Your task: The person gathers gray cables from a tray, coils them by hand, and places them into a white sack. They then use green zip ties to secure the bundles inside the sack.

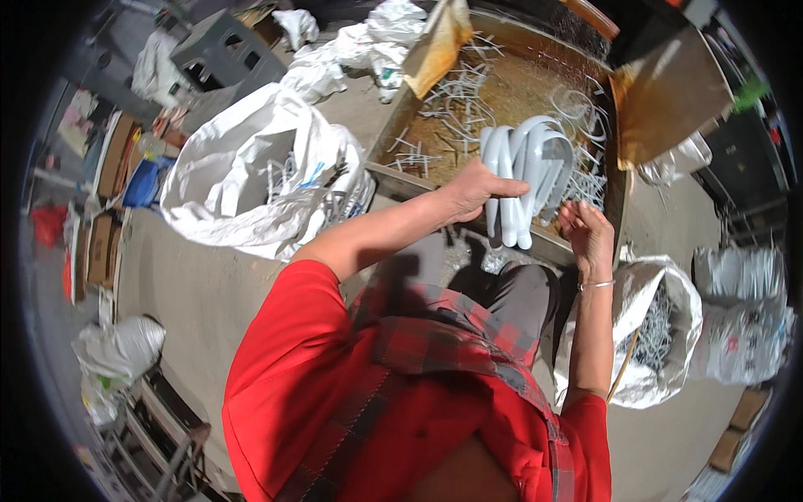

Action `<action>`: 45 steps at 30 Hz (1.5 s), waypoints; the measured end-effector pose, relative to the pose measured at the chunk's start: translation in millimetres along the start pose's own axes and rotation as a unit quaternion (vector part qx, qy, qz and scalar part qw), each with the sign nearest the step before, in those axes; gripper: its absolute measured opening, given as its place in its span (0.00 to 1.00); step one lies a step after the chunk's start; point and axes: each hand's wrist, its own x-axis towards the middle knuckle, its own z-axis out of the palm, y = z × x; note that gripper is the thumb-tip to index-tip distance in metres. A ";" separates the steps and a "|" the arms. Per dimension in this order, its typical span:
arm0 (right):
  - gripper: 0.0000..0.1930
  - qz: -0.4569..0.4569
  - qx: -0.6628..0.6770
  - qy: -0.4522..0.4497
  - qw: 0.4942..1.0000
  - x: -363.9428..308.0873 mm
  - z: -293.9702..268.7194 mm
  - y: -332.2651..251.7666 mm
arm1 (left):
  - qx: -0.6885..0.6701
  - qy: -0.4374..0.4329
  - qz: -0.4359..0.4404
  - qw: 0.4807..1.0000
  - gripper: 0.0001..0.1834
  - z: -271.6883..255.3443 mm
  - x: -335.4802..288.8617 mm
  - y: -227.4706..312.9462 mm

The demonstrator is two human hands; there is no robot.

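My left hand (483,191) grips a stack of curved, glossy white plastic pieces (520,167), thumb laid across the front. The pieces are rounded at their lower ends and bend over at the top; their exact kind I cannot make out. To the right of the stack, apart from it, is my right hand (588,226) with its fingers curled in; whatever they may hold is hidden. Both hands are over the near edge of a shallow brown tray (401,177). Thin white plastic scraps (456,92) lie scattered inside it.
A large white woven sack (226,159) with scraps stands at left. Another sack (669,284), filled with grey-white pieces, is by my right forearm. Rusty sheets (669,92) rise along the tray's sides. A dark plastic stool (226,54) and wrapped stacks (740,339) stand farther out.
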 end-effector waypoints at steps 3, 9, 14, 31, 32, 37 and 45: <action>0.15 0.013 -0.001 -0.053 0.999 13.2 8.0 7.2 | 0.054 0.054 0.038 0.996 0.22 -1.5 -16.5 23.8; 0.30 0.053 -0.177 -0.160 0.970 35.8 93.4 24.7 | 0.349 0.200 0.208 0.891 0.24 -22.0 -82.8 124.3; 0.26 0.121 -0.278 -0.260 0.917 51.4 248.9 70.8 | 0.579 0.348 0.104 0.730 0.21 -66.9 -163.0 227.6; 0.13 0.055 -0.122 -0.290 0.948 58.6 382.3 178.1 | 0.833 0.011 -0.209 0.512 0.12 -245.0 -238.7 168.3; 0.14 0.060 -0.140 -0.309 0.939 60.1 382.3 170.6 | 0.840 -0.042 -0.178 0.512 0.13 -262.3 -230.4 160.9; 0.16 0.001 -0.156 -0.335 0.929 52.1 386.2 153.0 | 0.863 -0.113 -0.057 0.490 0.07 -335.3 -167.3 108.3; 0.18 -0.109 -0.271 -0.378 0.879 47.9 378.6 174.5 | 0.842 -0.125 -0.062 0.521 0.11 -365.1 -115.9 80.4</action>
